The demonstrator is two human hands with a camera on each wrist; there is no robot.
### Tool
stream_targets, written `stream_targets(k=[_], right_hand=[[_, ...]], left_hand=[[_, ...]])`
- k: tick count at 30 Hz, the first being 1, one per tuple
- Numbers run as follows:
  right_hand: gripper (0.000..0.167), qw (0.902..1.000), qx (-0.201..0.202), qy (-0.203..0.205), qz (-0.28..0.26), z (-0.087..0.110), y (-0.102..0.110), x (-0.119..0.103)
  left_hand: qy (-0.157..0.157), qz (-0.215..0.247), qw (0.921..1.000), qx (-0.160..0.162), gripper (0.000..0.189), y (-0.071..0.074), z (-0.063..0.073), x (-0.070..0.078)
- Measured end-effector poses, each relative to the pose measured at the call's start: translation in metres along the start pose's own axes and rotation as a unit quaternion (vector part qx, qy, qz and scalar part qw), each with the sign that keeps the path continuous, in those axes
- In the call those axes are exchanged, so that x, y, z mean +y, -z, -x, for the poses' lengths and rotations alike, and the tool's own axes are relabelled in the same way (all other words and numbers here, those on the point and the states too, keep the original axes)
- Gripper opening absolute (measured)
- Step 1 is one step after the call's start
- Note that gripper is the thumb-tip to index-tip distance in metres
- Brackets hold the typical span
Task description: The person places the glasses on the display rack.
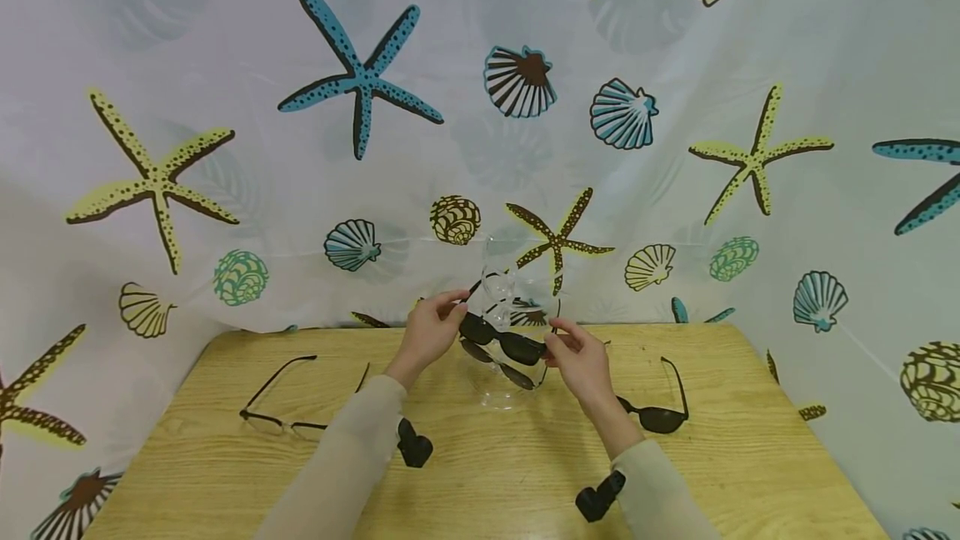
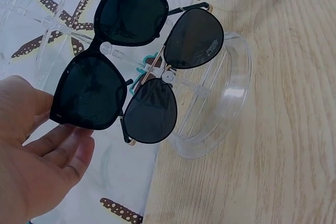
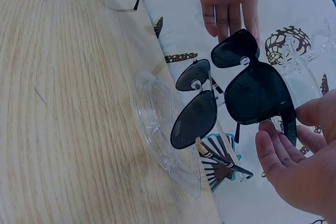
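Note:
A pair of black sunglasses (image 1: 521,348) with thick frames sits at the front of a clear plastic display stand (image 2: 242,72), its bridge against a peg. My left hand (image 1: 433,328) holds these sunglasses at their left end, thumb and fingers around the hinge. At the opposite end, my right hand (image 3: 294,166) pinches the temple near the hinge. Just below hangs a second pair, thin-rimmed sunglasses with dark lenses (image 2: 193,38), resting on a lower peg of the stand. Neither hand touches that lower pair.
Clear-lens eyeglasses with a dark frame (image 1: 255,417) lie on the wooden table (image 1: 480,490) to the left. Another pair of black sunglasses (image 1: 662,420) lies to the right, partly behind my right forearm. A patterned cloth (image 1: 450,157) hangs behind the table.

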State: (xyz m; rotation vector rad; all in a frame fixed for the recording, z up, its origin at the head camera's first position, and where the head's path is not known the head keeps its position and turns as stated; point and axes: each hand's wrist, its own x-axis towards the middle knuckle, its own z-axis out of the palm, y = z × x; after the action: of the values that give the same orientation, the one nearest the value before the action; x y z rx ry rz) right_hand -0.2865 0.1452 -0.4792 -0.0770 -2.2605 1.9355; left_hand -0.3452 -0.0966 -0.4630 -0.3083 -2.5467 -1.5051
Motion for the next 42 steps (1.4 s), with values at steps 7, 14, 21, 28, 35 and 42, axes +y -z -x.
stream_targets(k=[7,14,21,28,35,42], right_hand=[[0.037,1.0000,0.001,0.003,0.007,0.001,0.000,-0.001],[0.043,0.9999,-0.005,0.005,0.010,0.002,0.002,-0.001],[0.049,0.9997,-0.005,0.000,0.023,0.008,0.016,0.002],[0.048,0.9992,0.005,0.010,0.039,0.015,0.035,0.004],[0.046,0.9988,0.006,-0.002,0.048,0.022,0.056,0.007],[0.043,0.9973,0.026,0.001,0.069,0.035,0.085,0.011]], left_hand=[[0.005,0.003,1.0000,-0.002,0.036,0.003,0.000,0.001],[0.023,0.008,0.9997,-0.006,0.038,0.005,0.003,0.000],[0.016,0.022,0.9995,0.014,0.040,0.011,0.013,0.002],[0.026,0.033,0.9984,0.038,0.038,0.007,0.035,0.008],[0.010,0.043,0.9972,0.060,0.029,-0.012,0.063,0.014],[-0.020,0.078,0.9966,0.013,0.021,-0.045,0.094,0.028]])
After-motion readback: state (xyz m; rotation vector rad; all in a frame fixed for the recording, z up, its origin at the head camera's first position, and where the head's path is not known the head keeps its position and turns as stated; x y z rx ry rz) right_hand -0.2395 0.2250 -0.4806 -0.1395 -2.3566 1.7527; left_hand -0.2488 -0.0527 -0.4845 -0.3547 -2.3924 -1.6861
